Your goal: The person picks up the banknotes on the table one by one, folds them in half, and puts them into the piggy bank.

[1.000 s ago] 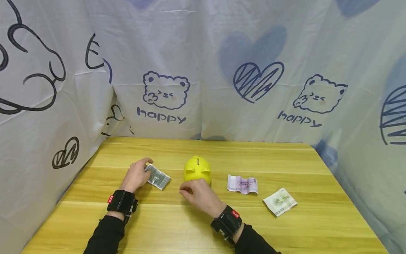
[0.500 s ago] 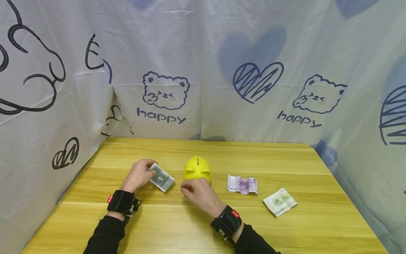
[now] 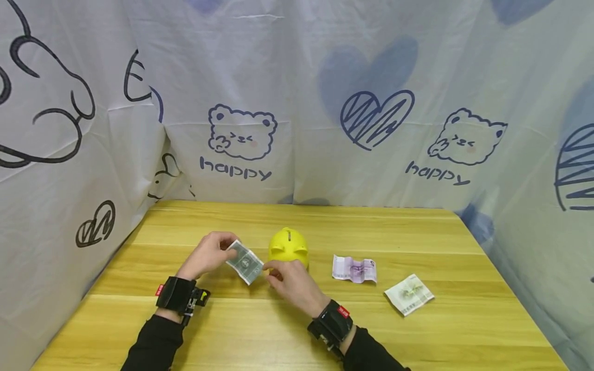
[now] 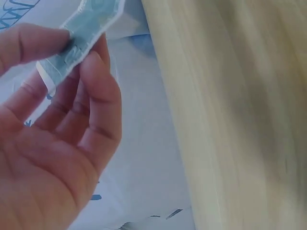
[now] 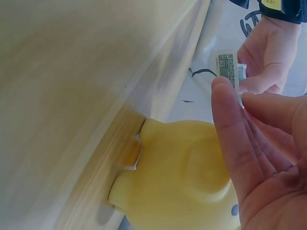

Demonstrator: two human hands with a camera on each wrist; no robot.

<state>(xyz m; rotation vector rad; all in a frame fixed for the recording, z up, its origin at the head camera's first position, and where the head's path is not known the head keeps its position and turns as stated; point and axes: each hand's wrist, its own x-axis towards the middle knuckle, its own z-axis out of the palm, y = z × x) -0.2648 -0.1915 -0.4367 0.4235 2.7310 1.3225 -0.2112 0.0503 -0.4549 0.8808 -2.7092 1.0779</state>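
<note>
In the head view, my left hand (image 3: 209, 255) pinches a grey-green banknote (image 3: 247, 264) by its left end. The left wrist view shows the thumb on one face of the note (image 4: 81, 40) and fingers behind it. My right hand (image 3: 297, 286) is at the note's other end, thumb and index finger a little apart, with fingertips right at its edge. In the right wrist view, the note's end (image 5: 226, 64) stands just past the index fingertip. A yellow piggy bank (image 3: 289, 247) with a slot on top stands behind the right hand.
A purple banknote (image 3: 355, 269) lies creased on the wooden table (image 3: 260, 335) to the right of the piggy bank. Farther right and nearer lies a pale banknote with a yellow-green print (image 3: 409, 294). White printed cloth (image 3: 297, 170) hangs behind and on both sides.
My left hand has lifted the grey-green banknote and brought it rightward to the right hand's fingertips. The right hand has barely moved. The piggy bank and other banknotes stay put.
</note>
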